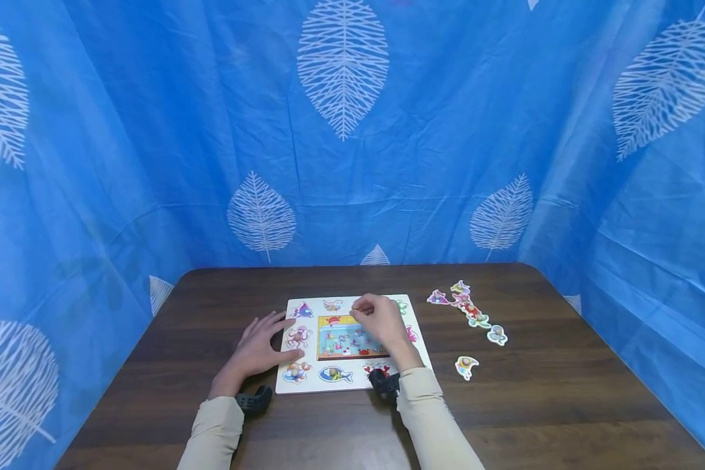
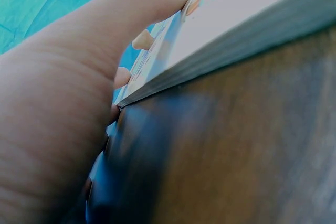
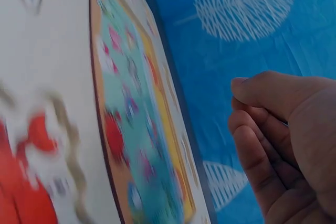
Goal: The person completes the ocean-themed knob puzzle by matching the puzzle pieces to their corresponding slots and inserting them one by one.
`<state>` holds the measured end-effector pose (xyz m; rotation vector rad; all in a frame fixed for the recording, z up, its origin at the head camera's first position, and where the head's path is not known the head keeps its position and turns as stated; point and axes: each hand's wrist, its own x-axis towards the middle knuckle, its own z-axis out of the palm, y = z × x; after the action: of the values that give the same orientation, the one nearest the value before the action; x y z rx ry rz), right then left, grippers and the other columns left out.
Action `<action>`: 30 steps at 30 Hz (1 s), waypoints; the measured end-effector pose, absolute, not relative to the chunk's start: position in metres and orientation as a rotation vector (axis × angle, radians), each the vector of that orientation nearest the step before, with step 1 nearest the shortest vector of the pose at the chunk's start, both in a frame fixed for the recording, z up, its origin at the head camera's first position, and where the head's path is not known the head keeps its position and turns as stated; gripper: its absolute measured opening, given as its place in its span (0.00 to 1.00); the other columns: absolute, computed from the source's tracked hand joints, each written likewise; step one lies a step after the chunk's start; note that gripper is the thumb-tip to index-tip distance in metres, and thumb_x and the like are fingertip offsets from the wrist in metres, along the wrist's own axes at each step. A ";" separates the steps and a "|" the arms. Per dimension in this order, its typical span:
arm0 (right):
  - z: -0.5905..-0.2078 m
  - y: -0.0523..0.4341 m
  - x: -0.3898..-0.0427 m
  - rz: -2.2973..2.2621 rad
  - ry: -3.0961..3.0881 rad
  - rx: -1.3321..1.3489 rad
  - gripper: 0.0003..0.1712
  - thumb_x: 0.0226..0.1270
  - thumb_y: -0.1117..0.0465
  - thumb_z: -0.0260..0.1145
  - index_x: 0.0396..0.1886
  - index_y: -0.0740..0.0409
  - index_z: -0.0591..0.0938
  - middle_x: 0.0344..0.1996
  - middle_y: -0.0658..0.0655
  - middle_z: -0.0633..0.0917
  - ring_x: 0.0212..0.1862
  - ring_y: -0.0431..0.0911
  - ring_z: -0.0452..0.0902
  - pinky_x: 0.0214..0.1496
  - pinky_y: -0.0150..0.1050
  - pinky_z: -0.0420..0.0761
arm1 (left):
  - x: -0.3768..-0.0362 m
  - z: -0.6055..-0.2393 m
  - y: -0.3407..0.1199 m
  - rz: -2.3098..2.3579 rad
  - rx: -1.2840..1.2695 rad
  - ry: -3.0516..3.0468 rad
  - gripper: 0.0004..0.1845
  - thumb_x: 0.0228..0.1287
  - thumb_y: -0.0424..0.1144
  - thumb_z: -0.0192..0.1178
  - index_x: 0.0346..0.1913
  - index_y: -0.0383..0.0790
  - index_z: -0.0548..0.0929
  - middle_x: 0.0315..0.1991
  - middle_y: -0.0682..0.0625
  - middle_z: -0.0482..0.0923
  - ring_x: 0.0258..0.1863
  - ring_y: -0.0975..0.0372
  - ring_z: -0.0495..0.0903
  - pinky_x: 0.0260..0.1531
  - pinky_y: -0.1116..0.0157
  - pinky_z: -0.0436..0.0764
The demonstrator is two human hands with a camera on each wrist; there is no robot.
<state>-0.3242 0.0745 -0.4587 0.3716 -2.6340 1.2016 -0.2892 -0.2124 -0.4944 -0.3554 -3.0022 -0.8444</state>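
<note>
Puzzle board (image 1: 352, 385) lies flat on a dark wooden table (image 1: 534, 405), walled round by blue leaf-print cloth (image 1: 446, 130). Several animal pieces sit in its cut-outs around a framed sea picture. At three o'clock of it, loose pieces (image 1: 469, 312) lie scattered. Left hand (image 1: 262, 346) rests spread-fingered on the board's nine o'clock edge. Right hand (image 1: 380, 321) hovers at twelve o'clock, fingers curled; whether it pinches anything cannot be told.

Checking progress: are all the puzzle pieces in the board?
No. Several pieces lie loose on the table, right of the board.
</note>
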 end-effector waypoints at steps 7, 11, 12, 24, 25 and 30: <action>-0.457 0.100 -0.327 1.230 -2.610 0.307 0.02 0.67 0.60 0.74 0.37 0.52 0.90 0.34 0.48 0.90 0.38 0.41 0.84 0.47 0.43 0.86 | -0.289 -0.493 -0.214 -0.850 -0.356 -3.007 0.48 0.55 0.66 0.72 0.75 0.45 0.73 0.79 0.38 0.61 0.80 0.40 0.52 0.78 0.35 0.45; -0.456 0.111 -0.328 1.222 -2.600 0.273 0.02 0.68 0.60 0.74 0.37 0.52 0.90 0.34 0.49 0.90 0.38 0.43 0.84 0.48 0.44 0.86 | -0.289 -0.494 -0.213 -0.852 -0.369 -3.006 0.48 0.55 0.66 0.71 0.75 0.45 0.72 0.79 0.38 0.61 0.80 0.40 0.52 0.78 0.35 0.45; -0.456 0.114 -0.329 1.212 -2.602 0.270 0.02 0.68 0.59 0.74 0.37 0.52 0.90 0.34 0.49 0.90 0.38 0.43 0.85 0.48 0.45 0.86 | -0.289 -0.494 -0.213 -0.855 -0.367 -3.006 0.48 0.55 0.66 0.71 0.75 0.45 0.72 0.79 0.38 0.61 0.80 0.40 0.52 0.78 0.35 0.45; -0.457 0.160 -0.332 1.111 -2.624 0.277 0.04 0.67 0.62 0.73 0.38 0.57 0.89 0.34 0.54 0.90 0.38 0.46 0.85 0.46 0.46 0.86 | -0.288 -0.493 -0.212 -0.882 -0.365 -3.011 0.48 0.55 0.66 0.71 0.75 0.45 0.72 0.79 0.38 0.61 0.80 0.40 0.52 0.78 0.35 0.44; -0.456 0.164 -0.332 1.102 -2.631 0.268 0.04 0.67 0.61 0.73 0.39 0.57 0.89 0.35 0.54 0.90 0.38 0.47 0.85 0.46 0.47 0.86 | -0.288 -0.492 -0.212 -0.879 -0.369 -3.009 0.48 0.56 0.66 0.71 0.75 0.45 0.72 0.79 0.38 0.61 0.80 0.39 0.52 0.78 0.35 0.44; -0.458 0.191 -0.333 1.051 -2.652 0.219 0.08 0.69 0.60 0.72 0.43 0.59 0.89 0.38 0.57 0.90 0.41 0.50 0.85 0.48 0.50 0.87 | -0.288 -0.493 -0.212 -0.872 -0.377 -3.006 0.47 0.56 0.64 0.72 0.75 0.45 0.73 0.79 0.38 0.62 0.80 0.39 0.52 0.78 0.35 0.45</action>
<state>-0.3330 0.1905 -0.4581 0.2189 -2.6518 1.0515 -0.2876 -0.2121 -0.4929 -0.3769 -3.0062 -0.8717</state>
